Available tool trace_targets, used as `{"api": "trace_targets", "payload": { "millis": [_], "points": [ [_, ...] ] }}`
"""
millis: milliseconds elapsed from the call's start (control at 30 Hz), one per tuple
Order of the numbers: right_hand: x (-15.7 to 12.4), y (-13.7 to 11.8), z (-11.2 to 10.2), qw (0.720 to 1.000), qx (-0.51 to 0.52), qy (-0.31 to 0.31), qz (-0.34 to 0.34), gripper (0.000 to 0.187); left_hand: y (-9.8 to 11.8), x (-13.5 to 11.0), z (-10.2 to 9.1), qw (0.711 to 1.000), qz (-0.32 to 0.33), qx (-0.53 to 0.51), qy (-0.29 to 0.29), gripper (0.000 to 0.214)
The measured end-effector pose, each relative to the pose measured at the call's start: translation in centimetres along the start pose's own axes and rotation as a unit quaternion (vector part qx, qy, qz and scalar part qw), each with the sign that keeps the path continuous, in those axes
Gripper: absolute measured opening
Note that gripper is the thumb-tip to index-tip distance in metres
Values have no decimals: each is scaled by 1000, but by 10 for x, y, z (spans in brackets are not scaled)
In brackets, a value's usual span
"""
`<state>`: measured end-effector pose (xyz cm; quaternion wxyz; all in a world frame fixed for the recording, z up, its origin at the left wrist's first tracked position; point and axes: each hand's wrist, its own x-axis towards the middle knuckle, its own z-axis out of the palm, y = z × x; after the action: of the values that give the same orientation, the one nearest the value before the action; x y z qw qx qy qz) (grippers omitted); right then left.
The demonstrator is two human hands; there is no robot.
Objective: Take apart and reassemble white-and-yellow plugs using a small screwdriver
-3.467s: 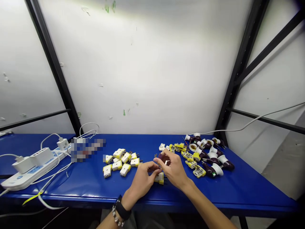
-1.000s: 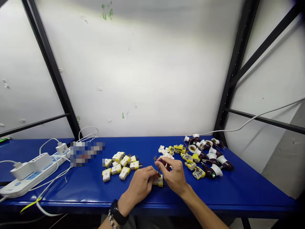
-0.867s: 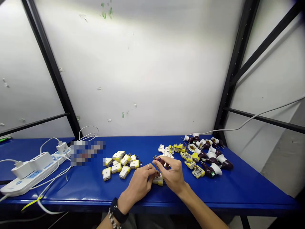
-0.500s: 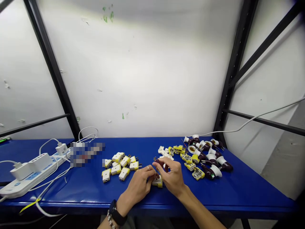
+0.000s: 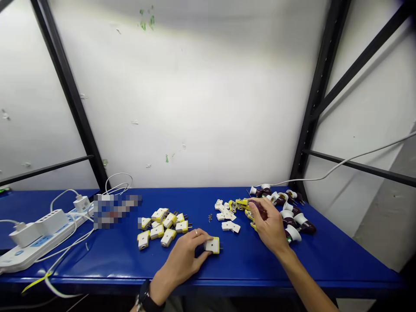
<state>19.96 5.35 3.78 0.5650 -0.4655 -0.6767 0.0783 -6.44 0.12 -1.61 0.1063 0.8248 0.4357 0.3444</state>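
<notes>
Moving my right hand (image 5: 268, 223) over to the lamp-holder pile (image 5: 287, 213), its fingers (image 5: 255, 207) closed on a dark screwdriver handle (image 5: 261, 210); my left hand (image 5: 182, 260) is pressing its fingers (image 5: 202, 239) onto a white-and-yellow plug (image 5: 212, 245) near the edge of the blue table (image 5: 247, 264).

Blue tabletop (image 5: 250, 265) is passable along the front edge; white plug halves (image 5: 229, 226) and lamp sockets (image 5: 294, 223) obstruct behind it.

The blue table (image 5: 260, 268) holds plugs (image 5: 168, 237) and lampholders (image 5: 300, 219).

No legible text; power strip (image 5: 42, 247) markings too small to read.
</notes>
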Motion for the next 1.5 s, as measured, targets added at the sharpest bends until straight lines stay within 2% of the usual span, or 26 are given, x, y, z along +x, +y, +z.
{"api": "trace_targets", "payload": {
  "millis": [100,200,267,400,500,600,733,833,900,1000,1067,1167,1333,1500],
  "points": [
    [2,24,-14,982,-176,-66,13,32,-5,-1,-13,999,-4,29,38,27],
    [1,41,-23,934,-317,-154,61,36,-20,0,-36,989,-53,106,88,23],
    [0,46,-26,908,-359,-203,72,37,-34,2,-53,975,-104,161,112,25],
    [0,45,-25,889,-383,-240,77,33,-56,3,-70,957,-160,223,89,25],
    [3,48,-20,890,-384,-238,70,33,-59,3,-67,956,-147,234,97,29],
    [9,56,-16,897,-360,-249,67,33,-44,7,-53,965,-106,216,100,30],
    [16,56,-12,919,-313,-228,70,32,-10,24,-21,983,-44,176,15,32],
    [10,37,-11,949,-243,-201,26,35,11,43,5,983,-9,175,-58,41],
    [-1,19,-11,950,-170,-262,-17,35,20,55,18,979,5,186,-87,45],
    [-21,-4,-12,934,-133,-330,17,47,25,65,29,974,5,200,-110,35],
    [-33,-11,-11,921,-127,-366,43,54,25,65,30,974,-14,197,-116,24],
    [-47,-15,-4,916,-108,-382,59,58,20,58,24,980,-51,163,-105,16],
    [-60,-17,20,922,-94,-369,71,66,12,32,-2,996,-84,14,-12,21],
    [-66,-17,40,925,-75,-367,61,73,13,9,-17,992,-67,-89,-56,18]
  ]
}}
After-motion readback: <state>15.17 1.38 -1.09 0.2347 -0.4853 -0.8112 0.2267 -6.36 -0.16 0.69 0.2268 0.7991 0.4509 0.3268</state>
